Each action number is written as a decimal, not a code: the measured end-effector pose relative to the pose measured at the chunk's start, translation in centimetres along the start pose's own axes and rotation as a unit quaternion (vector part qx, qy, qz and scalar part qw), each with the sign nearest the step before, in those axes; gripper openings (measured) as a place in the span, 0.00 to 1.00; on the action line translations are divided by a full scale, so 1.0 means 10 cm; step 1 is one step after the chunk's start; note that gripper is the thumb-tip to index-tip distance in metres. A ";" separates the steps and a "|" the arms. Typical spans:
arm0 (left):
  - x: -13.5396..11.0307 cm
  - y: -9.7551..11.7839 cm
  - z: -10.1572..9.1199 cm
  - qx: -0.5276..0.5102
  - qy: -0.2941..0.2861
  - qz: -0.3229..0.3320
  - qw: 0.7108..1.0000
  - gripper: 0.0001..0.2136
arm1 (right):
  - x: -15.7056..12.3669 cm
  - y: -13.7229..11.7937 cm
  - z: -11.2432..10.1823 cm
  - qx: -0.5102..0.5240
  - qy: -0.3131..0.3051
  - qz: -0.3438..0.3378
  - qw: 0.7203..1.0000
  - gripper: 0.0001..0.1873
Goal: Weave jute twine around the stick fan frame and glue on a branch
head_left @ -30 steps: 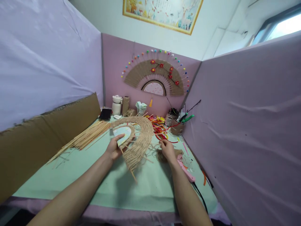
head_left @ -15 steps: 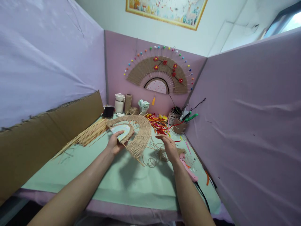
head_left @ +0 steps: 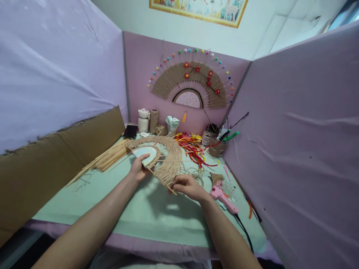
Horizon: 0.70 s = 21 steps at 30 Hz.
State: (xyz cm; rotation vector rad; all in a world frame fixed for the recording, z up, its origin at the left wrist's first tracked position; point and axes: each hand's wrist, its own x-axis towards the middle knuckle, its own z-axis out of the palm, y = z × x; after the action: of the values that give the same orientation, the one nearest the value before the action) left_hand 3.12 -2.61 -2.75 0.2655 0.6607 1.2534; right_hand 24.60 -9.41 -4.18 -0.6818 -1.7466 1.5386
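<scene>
Two hands on one twine fan point(head_left: 171, 157): left hand point(head_left: 138, 170) clamped on its pale half-round core, right hand point(head_left: 188, 186) pinching the lower end of the woven band. Fan tilted over the green desk point(head_left: 84, 194); glue gun point(head_left: 221, 195) just right of the right hand.

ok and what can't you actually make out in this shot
All in the head view:
- What the right hand pinches at the lower end of the half-woven fan, twine or a stick: covered by its own fingers.
- Fingers of the left hand: hidden under the fan's pale core.
- The framed picture: cut off by the top edge.
- The tools in the pots: too small to name.
</scene>
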 end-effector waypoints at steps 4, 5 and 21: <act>0.02 -0.02 -0.01 0.026 -0.017 0.038 0.999 0.20 | -0.01 0.00 -0.03 0.003 0.011 -0.013 1.000 0.13; 0.02 -0.02 -0.02 0.029 -0.017 0.038 0.999 0.20 | -0.02 -0.01 -0.03 0.004 0.010 -0.015 1.000 0.14; 0.04 0.06 -0.05 0.012 -0.023 0.073 0.997 0.18 | 0.01 0.04 -0.22 0.019 0.253 -0.058 0.966 0.12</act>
State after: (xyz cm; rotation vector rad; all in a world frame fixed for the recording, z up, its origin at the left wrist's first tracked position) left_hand 2.42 -2.19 -2.97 0.3672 0.6266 1.3762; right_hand 26.19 -7.90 -4.41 -0.8490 -1.3418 1.1827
